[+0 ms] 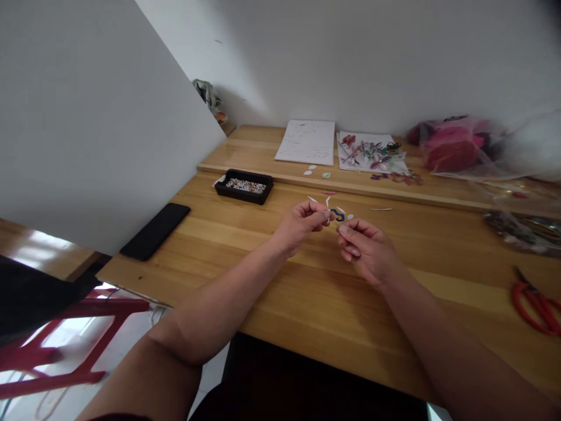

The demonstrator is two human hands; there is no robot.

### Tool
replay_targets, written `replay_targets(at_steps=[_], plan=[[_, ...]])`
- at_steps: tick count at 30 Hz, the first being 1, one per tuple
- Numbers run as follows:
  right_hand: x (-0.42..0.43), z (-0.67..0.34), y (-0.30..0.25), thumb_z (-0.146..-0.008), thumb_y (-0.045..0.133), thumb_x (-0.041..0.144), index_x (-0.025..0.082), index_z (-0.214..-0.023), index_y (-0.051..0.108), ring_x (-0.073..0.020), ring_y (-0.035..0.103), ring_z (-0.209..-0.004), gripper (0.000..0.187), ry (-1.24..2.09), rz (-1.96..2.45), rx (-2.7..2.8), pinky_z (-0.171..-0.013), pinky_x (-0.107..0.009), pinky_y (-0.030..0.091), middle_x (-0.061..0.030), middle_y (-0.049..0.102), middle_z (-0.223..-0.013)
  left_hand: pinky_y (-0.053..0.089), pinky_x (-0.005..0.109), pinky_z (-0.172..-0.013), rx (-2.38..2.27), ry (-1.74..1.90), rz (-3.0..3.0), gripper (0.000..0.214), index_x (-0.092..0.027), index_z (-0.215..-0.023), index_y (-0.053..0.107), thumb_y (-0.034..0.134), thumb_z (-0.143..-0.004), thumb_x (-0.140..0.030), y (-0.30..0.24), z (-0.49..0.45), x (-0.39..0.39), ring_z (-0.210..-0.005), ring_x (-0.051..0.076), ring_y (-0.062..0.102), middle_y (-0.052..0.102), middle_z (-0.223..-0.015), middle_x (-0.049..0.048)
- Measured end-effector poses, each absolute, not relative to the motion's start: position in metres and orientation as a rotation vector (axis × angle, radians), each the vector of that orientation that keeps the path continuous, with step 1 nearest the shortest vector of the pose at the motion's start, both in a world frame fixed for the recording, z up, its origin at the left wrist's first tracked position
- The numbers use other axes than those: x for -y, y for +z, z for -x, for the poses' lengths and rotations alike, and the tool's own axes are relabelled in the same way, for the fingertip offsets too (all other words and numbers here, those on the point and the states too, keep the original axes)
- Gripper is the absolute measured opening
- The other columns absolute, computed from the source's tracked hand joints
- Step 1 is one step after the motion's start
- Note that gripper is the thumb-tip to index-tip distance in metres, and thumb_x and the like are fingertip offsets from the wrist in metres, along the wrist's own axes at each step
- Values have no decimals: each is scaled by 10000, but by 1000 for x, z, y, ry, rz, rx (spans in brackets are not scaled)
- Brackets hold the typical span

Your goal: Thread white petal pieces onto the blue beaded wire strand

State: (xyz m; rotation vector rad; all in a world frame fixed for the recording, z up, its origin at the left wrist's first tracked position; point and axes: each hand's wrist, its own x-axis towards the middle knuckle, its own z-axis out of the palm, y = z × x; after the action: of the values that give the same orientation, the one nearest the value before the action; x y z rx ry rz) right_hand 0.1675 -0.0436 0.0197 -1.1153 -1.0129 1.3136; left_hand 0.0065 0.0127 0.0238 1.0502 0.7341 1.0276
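Note:
My left hand (302, 223) is closed in a pinch above the wooden table, with a small dark blue curled piece (338, 215) at its fingertips. A thin white strip (328, 202) shows just above those fingers; whether it is held or lies on the table I cannot tell. Close by on the right, my right hand (367, 248) pinches thumb against forefinger, and what is between them is too small to make out. Around the fingertips lie small leaf-shaped pieces, among them a red one (328, 193) and a pale one (350, 217).
A black tray of beads (245, 186) and a black phone (155, 231) lie left. Red-handled scissors (534, 305) and a clear bag (521, 234) are right. On the raised back ledge rest a white sheet (307, 142), colourful flower pieces (377, 153) and a pink bundle (453, 146).

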Motion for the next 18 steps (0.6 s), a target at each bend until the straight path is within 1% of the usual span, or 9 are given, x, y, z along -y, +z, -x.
replay_targets(at_steps=[3, 6, 8, 10, 14, 18], plan=[[45, -167, 20, -765, 792, 386, 217, -743, 634, -71, 350, -455, 232, 1131, 1165, 1107, -412, -231, 294, 55, 518, -578, 419, 250, -696, -733, 1027, -1056, 259, -154, -788, 624, 807, -714, -320, 23, -6, -14, -737, 87, 566, 694, -818, 21], [49, -167, 23, -808, 764, 354, 219, -775, 672, -89, 398, -498, 167, 806, 1281, 1301, -459, -250, 316, 44, 536, -592, 418, 252, -690, -742, 1019, -1064, 274, -153, -785, 623, 816, -706, -331, 22, -7, -14, -720, 84, 559, 704, -820, 25], [52, -166, 25, -839, 737, 325, 225, -803, 687, -95, 407, -513, 118, 597, 1340, 1418, -494, -262, 332, 45, 539, -595, 418, 249, -687, -750, 1013, -1071, 271, -152, -786, 625, 814, -709, -331, 21, -7, -14, -709, 81, 558, 704, -814, 23], [55, -167, 27, -859, 719, 310, 237, -827, 696, -98, 396, -507, 83, 442, 1370, 1488, -512, -272, 336, 58, 496, -569, 423, 246, -692, -750, 1003, -1075, 264, -151, -791, 631, 812, -713, -327, 20, -7, -14, -713, 79, 565, 706, -819, 23], [56, -169, 28, -872, 709, 300, 253, -843, 710, -101, 359, -482, 55, 285, 1391, 1547, -512, -285, 320, 77, 389, -525, 435, 245, -697, -720, 978, -1051, 242, -153, -789, 638, 805, -726, -316, 19, -6, -14, -706, 74, 567, 710, -822, 21], [56, -170, 28, -884, 698, 289, 254, -842, 710, -102, 343, -468, 56, 230, 1381, 1592, -509, -291, 309, 84, 358, -508, 443, 240, -701, -706, 959, -999, 231, -160, -779, 646, 813, -718, -307, 19, -6, -13, -713, 74, 582, 711, -803, 12]])
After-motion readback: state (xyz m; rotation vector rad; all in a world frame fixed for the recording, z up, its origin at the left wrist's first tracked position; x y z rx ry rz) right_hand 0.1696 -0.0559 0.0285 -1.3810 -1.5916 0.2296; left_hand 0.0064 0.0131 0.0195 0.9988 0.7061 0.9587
